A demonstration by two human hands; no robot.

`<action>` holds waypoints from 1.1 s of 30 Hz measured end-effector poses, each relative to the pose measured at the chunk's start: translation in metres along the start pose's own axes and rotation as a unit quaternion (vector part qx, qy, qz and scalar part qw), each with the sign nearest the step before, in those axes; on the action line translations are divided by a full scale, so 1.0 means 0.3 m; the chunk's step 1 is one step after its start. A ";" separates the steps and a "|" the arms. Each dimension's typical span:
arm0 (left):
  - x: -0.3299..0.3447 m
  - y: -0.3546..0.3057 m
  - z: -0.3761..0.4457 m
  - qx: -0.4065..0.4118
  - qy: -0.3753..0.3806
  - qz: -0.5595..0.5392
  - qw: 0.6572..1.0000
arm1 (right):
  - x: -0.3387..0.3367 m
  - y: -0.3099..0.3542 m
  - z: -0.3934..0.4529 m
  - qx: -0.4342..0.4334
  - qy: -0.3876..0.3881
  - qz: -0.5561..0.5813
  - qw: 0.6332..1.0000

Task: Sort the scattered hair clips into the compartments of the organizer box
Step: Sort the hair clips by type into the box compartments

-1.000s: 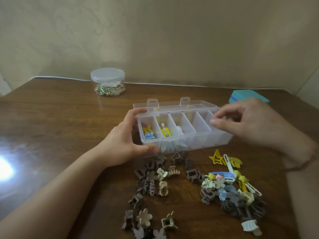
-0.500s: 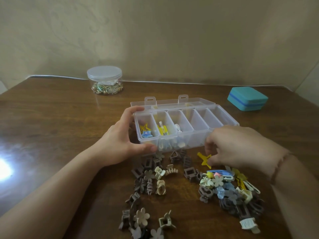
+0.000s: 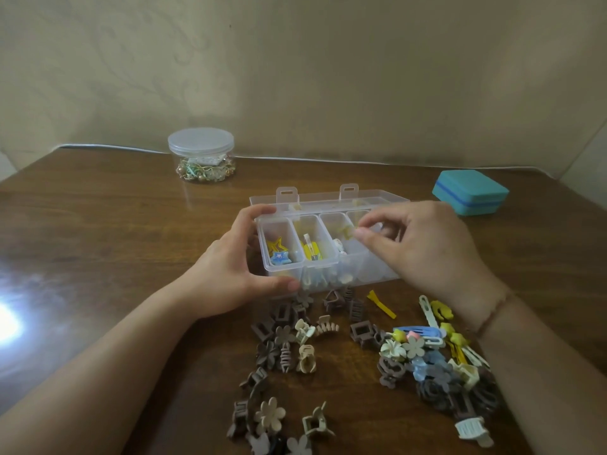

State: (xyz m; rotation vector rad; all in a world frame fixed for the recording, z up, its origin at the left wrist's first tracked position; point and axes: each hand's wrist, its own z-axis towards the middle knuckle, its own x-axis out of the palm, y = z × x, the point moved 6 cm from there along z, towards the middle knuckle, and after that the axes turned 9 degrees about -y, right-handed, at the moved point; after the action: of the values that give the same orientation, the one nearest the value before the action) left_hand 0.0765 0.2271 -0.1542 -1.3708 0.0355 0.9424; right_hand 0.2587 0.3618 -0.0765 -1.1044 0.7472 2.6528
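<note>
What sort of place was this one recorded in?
Probably a home room, at a table against a wall. A dark wooden table stands against a plain beige wall. On it sit a clear organizer box, a lidded jar of trinkets and a teal case.

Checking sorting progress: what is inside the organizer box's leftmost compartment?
The organizer box leftmost compartment holds a yellow star clip and a blue star clip. The right hand covers the compartments farther right.
</note>
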 end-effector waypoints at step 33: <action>-0.001 0.002 0.003 -0.001 -0.001 0.002 1.000 | -0.084 -0.075 0.029 0.092 0.058 0.049 0.993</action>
State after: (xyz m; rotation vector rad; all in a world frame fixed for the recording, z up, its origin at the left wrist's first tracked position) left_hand 0.0755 0.2275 -0.1543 -1.3720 0.0357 0.9476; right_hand 0.2790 0.3863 -0.0621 -1.2071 1.0697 2.5516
